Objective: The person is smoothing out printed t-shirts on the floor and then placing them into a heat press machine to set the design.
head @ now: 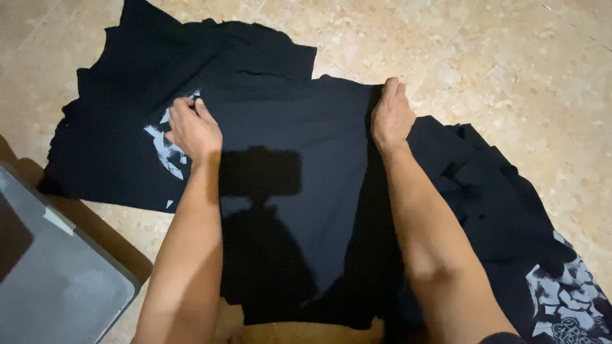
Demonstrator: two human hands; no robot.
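A black T-shirt (287, 127) with a white print lies spread on the tiled floor. My left hand (191, 127) pinches the fabric near the white print on the shirt's left part. My right hand (390, 114) presses on and grips a folded edge of the shirt to the right of the middle. A darker folded panel runs between my forearms toward me.
A second black garment (510, 210) with a white print at its lower end lies to the right, partly under my right arm. A grey plastic bin lid (57, 274) sits at the lower left. Beige tiled floor (510, 64) surrounds the clothes.
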